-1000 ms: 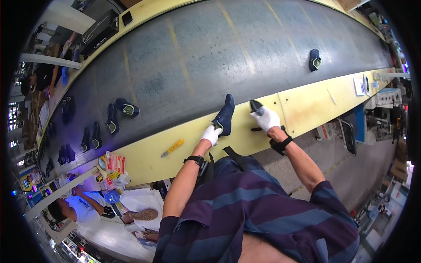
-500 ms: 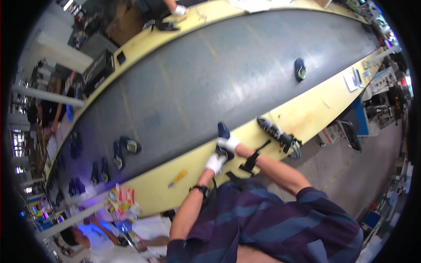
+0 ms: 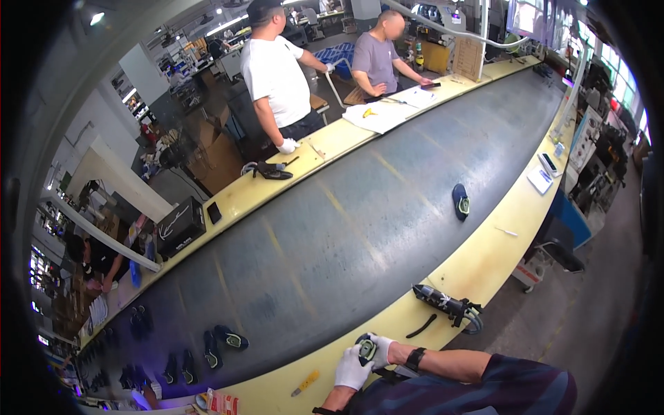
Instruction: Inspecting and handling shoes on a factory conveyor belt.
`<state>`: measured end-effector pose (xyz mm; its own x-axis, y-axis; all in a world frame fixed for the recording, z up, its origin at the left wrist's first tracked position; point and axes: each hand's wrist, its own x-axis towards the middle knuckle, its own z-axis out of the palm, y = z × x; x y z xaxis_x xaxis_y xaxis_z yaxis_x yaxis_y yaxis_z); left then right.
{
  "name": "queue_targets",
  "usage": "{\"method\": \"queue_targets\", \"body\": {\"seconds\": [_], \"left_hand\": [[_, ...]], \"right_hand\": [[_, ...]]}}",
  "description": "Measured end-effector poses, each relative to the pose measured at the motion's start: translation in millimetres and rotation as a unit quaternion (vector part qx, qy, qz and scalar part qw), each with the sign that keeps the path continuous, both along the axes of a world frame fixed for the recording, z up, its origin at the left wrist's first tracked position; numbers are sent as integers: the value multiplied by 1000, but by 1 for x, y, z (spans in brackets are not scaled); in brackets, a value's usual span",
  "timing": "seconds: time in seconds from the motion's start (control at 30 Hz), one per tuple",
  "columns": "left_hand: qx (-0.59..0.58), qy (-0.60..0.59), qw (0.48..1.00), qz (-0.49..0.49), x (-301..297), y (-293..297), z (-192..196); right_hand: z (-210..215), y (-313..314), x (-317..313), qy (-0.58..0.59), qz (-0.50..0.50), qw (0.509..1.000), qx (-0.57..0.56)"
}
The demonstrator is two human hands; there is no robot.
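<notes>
Both my hands wear white gloves and are closed around a dark navy shoe with a light green lining, at the near yellow edge of the belt table. My left hand grips it from the left and below. On its other side, my right hand holds it, the fingertips partly hidden. A black strip-like piece lies on the table to the right of my hands, beside a black cylindrical tool with a grey looped end. To the left is a yellow utility knife.
A dark conveyor belt runs across, with a single navy shoe on it and several more shoes at left. Two people stand across the table. A black box and a phone rest on the far ledge.
My view has lifted toward the far side, bringing two people into sight. The shoe in my hands has been turned, so its green-lined side now shows; both hands still hold it.
</notes>
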<state>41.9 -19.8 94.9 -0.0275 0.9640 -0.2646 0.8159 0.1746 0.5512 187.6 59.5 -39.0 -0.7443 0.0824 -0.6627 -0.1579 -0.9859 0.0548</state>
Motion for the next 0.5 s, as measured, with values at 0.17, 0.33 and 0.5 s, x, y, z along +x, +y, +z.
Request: {"method": "queue_targets", "body": {"seconds": [0.17,0.33,0.5], "left_hand": [[-52,72,996,-30,16,23,26],[-16,91,995,-45,25,40,37],[-31,81,994,-64,35,54,48]], "right_hand": [[20,11,14,31,-30,986,-162],[63,16,52,-113,49,990,-69],[108,69,127,-577,-74,416,699]]}}
